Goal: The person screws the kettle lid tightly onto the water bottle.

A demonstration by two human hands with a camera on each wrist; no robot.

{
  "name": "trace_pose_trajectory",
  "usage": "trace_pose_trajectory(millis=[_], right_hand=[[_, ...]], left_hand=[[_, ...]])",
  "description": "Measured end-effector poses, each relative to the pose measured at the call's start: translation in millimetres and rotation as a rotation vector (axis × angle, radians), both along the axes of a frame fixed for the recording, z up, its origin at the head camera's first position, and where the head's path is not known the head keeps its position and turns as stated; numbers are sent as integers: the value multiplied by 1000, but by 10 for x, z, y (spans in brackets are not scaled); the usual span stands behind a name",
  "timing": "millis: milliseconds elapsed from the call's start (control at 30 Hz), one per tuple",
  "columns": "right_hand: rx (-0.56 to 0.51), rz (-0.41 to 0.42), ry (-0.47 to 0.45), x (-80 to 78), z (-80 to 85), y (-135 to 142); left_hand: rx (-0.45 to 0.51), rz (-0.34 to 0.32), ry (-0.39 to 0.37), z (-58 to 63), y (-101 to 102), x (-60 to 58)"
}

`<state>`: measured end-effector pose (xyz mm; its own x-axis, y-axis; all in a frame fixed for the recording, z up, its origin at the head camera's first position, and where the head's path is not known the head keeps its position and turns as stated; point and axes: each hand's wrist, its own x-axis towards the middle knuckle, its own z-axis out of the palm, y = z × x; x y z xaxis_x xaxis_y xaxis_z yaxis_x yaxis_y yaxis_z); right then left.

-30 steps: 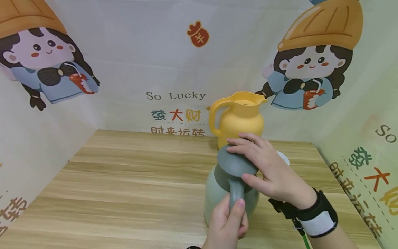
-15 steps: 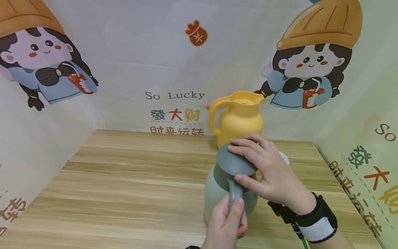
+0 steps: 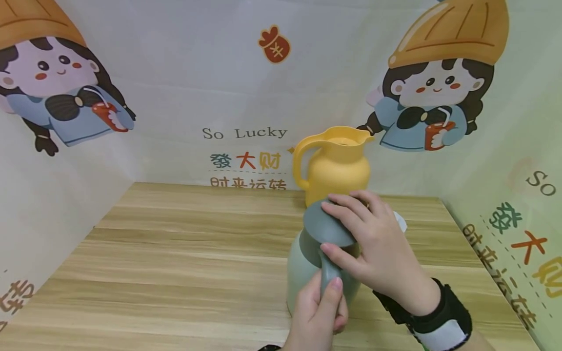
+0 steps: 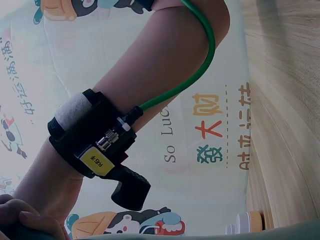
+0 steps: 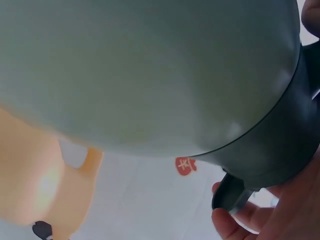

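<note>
A yellow pitcher (image 3: 337, 170) stands upright at the rear of the wood-grain tabletop (image 3: 175, 253), with its handle (image 3: 297, 163) to the left and its spout (image 3: 369, 138) to the right. The lower body is partly hidden. A small white-and-orange item (image 4: 249, 221) rests on the tabletop. A pale printed backdrop (image 3: 197, 63) encloses the rear and both sides. Its rear print includes a red pouch emblem (image 3: 274, 44), "So Lucky" lettering (image 3: 244, 132) with Chinese characters (image 3: 245, 161) below, and a capped cartoon figure (image 3: 439, 87) at the right.

Green jug (image 5: 145, 75), foreground, cropped. Right hand's fingers (image 5: 227, 225) beside its dark spout (image 5: 231, 194); contact unclear. Yellow jug (image 5: 27, 170) beyond it.
</note>
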<state>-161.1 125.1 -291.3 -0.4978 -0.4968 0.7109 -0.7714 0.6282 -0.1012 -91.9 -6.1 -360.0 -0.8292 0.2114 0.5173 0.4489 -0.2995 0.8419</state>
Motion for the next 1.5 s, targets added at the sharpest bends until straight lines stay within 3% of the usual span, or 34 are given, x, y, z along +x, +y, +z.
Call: trace_pose_trajectory(millis=[233, 567, 700, 800, 967, 1033, 1200, 1333, 1500], right_hand=[[1, -78, 23, 51, 16, -33], [61, -121, 70, 46, 79, -1], [99, -24, 24, -34, 167, 88], [115, 117, -39, -153, 241, 154], [102, 362, -226, -391, 303, 219], [87, 422, -321, -451, 302, 236], [56, 504, -478, -491, 299, 249], [53, 544, -519, -474, 307, 240], [49, 523, -547, -454, 283, 248]], left_hand=[[-7, 1, -32, 15, 0, 3], [17, -2, 38, -9, 13, -21], [16, -2, 39, -7, 12, -21], [21, -6, 40, -7, 8, -23], [20, -4, 35, -14, 1, -20], [23, -5, 30, -16, 3, -16], [29, 3, 30, -22, 14, -8], [24, 13, 31, -27, 16, -9], [33, 12, 56, -47, 16, -18]])
